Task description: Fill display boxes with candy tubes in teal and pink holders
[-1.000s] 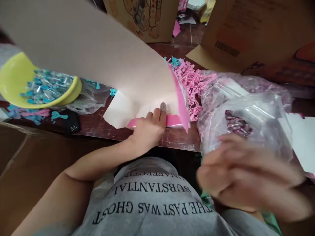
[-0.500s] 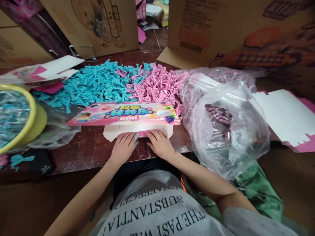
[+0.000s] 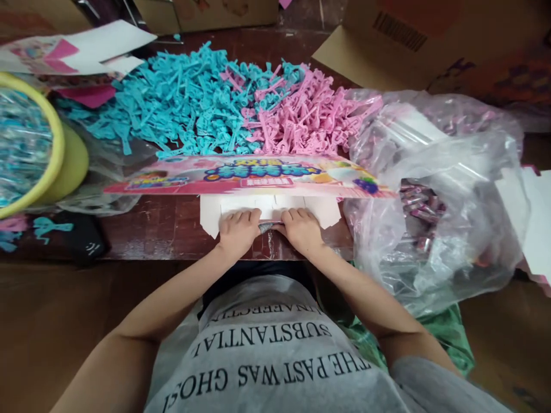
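Observation:
A printed cardboard display box (image 3: 271,202) lies at the table's near edge, its white inner side showing and its colourful pink header panel (image 3: 275,182) raised at the back. My left hand (image 3: 241,229) grips the near edge of the white card, fingers curled over it and thumb underneath. My right hand (image 3: 301,229) pinches the same edge a little to the right, its fingers bent likewise. Something grey covers a left fingertip or thumb between the hands. Behind the header panel are heaps of turquoise plastic pieces (image 3: 172,103) and pink plastic pieces (image 3: 305,115).
A yellow tub (image 3: 71,160) of wrapped items stands at the left, near a black object (image 3: 84,235). On the right sits a clear plastic bag (image 3: 465,229) with small shiny pink packets. Flat printed cards (image 3: 116,43) lie far left; a large carton (image 3: 430,51) stands behind.
My fingers have gone from lying rather flat on the card to curling around its near edge. The header panel appears nearer and more upright, and the view has tipped downward.

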{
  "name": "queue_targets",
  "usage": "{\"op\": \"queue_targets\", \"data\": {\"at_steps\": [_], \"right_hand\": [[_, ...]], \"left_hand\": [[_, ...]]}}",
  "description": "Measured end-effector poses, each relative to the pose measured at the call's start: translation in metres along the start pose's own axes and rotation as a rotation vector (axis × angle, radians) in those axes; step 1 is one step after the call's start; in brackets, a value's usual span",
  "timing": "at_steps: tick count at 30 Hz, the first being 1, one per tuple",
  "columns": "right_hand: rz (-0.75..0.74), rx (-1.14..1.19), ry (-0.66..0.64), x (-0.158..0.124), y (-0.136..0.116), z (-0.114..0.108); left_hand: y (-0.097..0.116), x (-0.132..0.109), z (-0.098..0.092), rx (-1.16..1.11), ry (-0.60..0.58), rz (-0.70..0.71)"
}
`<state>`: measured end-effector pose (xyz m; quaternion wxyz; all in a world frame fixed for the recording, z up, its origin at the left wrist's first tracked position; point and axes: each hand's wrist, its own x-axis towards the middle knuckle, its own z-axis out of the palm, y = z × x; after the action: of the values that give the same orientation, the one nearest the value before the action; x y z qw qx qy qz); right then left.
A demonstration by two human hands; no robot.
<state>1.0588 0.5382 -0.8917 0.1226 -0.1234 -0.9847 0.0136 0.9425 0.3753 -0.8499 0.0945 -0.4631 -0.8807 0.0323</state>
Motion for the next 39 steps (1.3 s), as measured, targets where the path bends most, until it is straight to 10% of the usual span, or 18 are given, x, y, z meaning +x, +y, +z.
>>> {"op": "queue_targets", "data": {"at_steps": [14, 21, 27, 29, 32, 39], "right_hand": [[0.062, 0.017, 0.023, -0.014, -0.012, 0.006], [0.066, 0.104, 0.028, -0.02, -0.021, -0.013], [-0.354, 0.314, 0.689, -0.084, 0.061, -0.077], [-0.332, 0.162, 0.871, -0.085, 0.102, -0.081], [-0.567, -0.025, 0.662, -0.058, 0.131, -0.067], [-0.643, -0.184, 0.182, 0.011, 0.109, -0.049]], "left_hand": [[-0.004, -0.007, 0.026, -0.066, 0.032, -0.122], [0.007, -0.038, 0.004, -0.009, 0.202, 0.121], [-0.087, -0.115, -0.058, -0.044, 0.717, 0.637], [-0.133, -0.106, -0.069, 0.074, 0.785, 0.599], [-0.166, -0.054, -0.069, 0.079, 0.643, 0.659], [-0.102, 0.05, -0.051, 0.174, 0.323, 0.876]]}}
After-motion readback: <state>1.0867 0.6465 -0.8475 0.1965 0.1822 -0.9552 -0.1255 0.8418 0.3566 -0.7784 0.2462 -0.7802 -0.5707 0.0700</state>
